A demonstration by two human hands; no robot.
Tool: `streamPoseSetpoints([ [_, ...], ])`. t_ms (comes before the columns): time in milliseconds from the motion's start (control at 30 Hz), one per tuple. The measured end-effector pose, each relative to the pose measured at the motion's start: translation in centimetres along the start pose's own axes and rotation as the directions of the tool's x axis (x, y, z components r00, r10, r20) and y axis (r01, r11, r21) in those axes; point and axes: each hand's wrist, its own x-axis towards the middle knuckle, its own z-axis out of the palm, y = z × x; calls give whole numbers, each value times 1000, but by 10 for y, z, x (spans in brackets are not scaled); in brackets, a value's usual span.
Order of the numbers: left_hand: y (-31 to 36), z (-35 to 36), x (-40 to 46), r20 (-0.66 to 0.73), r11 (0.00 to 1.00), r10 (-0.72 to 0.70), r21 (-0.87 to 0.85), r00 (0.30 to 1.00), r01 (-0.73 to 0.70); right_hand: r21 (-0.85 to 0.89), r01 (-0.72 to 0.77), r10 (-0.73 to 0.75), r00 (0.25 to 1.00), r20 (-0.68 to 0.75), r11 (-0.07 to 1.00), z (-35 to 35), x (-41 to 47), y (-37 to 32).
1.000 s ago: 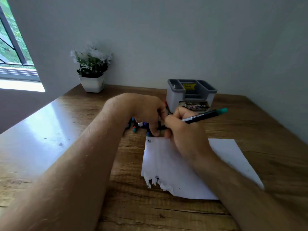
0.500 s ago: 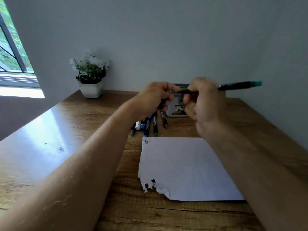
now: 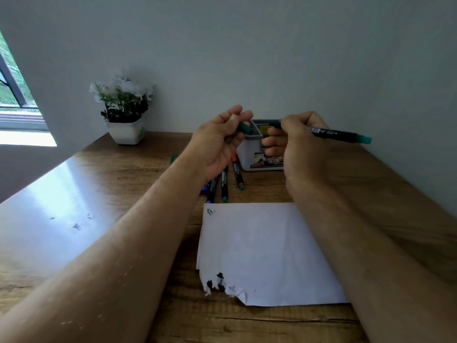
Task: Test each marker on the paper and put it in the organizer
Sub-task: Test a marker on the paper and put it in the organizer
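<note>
My right hand (image 3: pixel 296 142) grips a black marker (image 3: pixel 338 134) with a teal end, held level above the desk and pointing right. My left hand (image 3: pixel 220 142) pinches its green cap (image 3: pixel 245 128), a short gap away from the marker's tip. Both hands hover in front of the grey organizer (image 3: pixel 257 154), which they partly hide. Several more markers (image 3: pixel 224 181) lie on the desk under my left hand. The white paper (image 3: pixel 267 253) lies nearer to me, with a small green scribble (image 3: pixel 210 212) in its top left corner and a torn bottom left corner.
A white pot of white flowers (image 3: pixel 125 108) stands at the back left by the wall. A window (image 3: pixel 14 95) is at the far left. The wooden desk (image 3: pixel 81 194) shines with glare on its left side.
Both hands rose from the paper to the height of the organizer. They then drew apart, the left hand keeping the green cap and the right hand the marker.
</note>
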Motion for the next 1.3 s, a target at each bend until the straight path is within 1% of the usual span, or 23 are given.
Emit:
streamPoseSetpoints([
  [133, -5, 4, -2, -39, 998, -17, -57, 999, 14, -15, 8, -8, 999, 36, 1000, -1, 1, 6],
  [333, -9, 5, -1, -53, 996, -43, -82, 998, 39, -137, 79, -65, 992, 105, 987, 0, -1, 15],
  [467, -11, 7, -1, -97, 994, -38, -102, 995, 28, -66, 70, -62, 991, 115, 995, -2, -2, 14],
  [567, -12, 7, 0, -112, 996, -29, -81, 993, 20, -102, 99, -84, 986, 141, 990, -3, -2, 14],
  [700, -10, 10, -1, -95, 999, -18, -39, 995, 14, -141, 82, -63, 989, 131, 987, -3, 0, 16],
  [833, -10, 9, -2, -105, 998, -21, -56, 994, 15, -154, 98, -77, 988, 135, 983, -3, -1, 17],
  [933, -8, 11, -3, -69, 999, -22, -43, 997, 19, -173, 107, -85, 988, 132, 979, -3, -1, 17],
  [1033, -7, 12, -3, -36, 1000, -3, 16, 999, 3, -143, 95, -78, 989, 123, 985, -5, 0, 15],
  [1133, -8, 13, -5, -48, 999, -1, 49, 999, 3, -115, 66, -55, 994, 92, 991, -4, -2, 11],
  [1300, -7, 10, -4, -70, 1000, 11, -21, 998, -12, -88, 38, -28, 994, 106, 995, -3, -2, 7],
])
